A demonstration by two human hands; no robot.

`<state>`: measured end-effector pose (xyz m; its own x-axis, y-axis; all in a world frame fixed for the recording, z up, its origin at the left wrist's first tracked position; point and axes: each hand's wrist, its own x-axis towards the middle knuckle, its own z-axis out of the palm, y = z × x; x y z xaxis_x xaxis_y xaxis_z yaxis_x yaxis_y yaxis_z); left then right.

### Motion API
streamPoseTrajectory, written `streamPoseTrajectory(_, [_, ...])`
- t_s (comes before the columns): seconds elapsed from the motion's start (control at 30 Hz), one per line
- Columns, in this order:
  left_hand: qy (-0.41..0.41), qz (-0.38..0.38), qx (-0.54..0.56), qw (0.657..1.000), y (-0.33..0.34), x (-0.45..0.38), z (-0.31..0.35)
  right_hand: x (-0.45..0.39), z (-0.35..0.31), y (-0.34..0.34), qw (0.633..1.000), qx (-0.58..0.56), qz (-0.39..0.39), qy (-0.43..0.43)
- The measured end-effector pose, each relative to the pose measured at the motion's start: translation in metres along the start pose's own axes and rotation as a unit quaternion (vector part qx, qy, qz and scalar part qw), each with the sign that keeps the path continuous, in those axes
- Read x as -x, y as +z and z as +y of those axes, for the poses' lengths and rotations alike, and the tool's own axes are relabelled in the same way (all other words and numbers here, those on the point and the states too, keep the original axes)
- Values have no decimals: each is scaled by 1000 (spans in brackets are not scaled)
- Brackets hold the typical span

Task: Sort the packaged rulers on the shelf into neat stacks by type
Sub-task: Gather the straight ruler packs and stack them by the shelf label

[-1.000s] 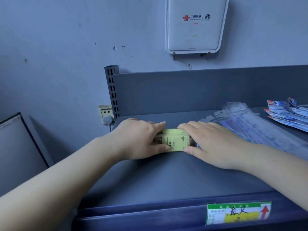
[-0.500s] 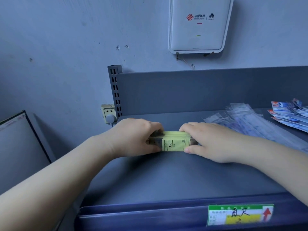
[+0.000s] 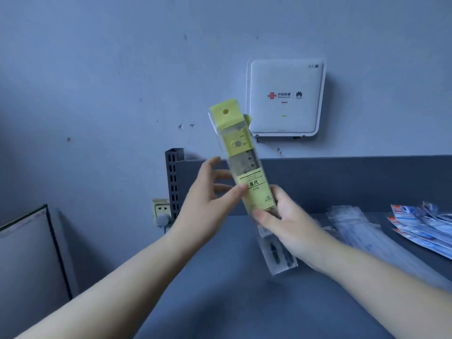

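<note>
A stack of yellow-labelled packaged rulers (image 3: 247, 165) is held up in the air, nearly upright, its yellow hang tab at the top. My left hand (image 3: 210, 199) holds its left side, thumb on the front label and fingers behind. My right hand (image 3: 288, 223) grips its lower part from the right, thumb across the front. The clear lower end of the packs sticks out below my right hand. A pile of clear packaged rulers (image 3: 362, 226) lies on the grey shelf (image 3: 220, 289) to the right. Red-and-blue packaged rulers (image 3: 425, 228) lie at the far right.
The shelf's grey back panel (image 3: 342, 182) and a slotted upright post (image 3: 173, 179) stand behind my hands. A white router (image 3: 285, 99) hangs on the wall above. A wall socket (image 3: 161, 211) sits left of the post. A framed board (image 3: 24, 260) leans at the left.
The yellow ruler stack lay flat on the shelf between my hands; now both hands have lifted it and stood it nearly upright. The camera has tilted upward.
</note>
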<state>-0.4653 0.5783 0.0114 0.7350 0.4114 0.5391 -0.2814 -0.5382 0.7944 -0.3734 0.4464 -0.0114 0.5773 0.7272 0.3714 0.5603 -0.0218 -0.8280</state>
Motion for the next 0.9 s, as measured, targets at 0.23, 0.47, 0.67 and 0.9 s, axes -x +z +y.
streamPoseTrajectory(0.23, [69, 19, -10, 997, 23, -10, -1, -8, -3, 6, 1000, -10, -3, -21])
streamPoseTrajectory(0.47, [118, -25, -64, 991, 32, 0, -15, -5, 3, -4, 999, 29, -28, -17])
streamPoseTrajectory(0.67, [103, -62, -104, 987, 34, 3, -24, -6, 6, -4, 996, 84, -3, -34])
streamPoseTrajectory(0.9, [95, -131, -149, 976, 28, 20, -30, 3, 8, -5, 990, 138, -30, -10])
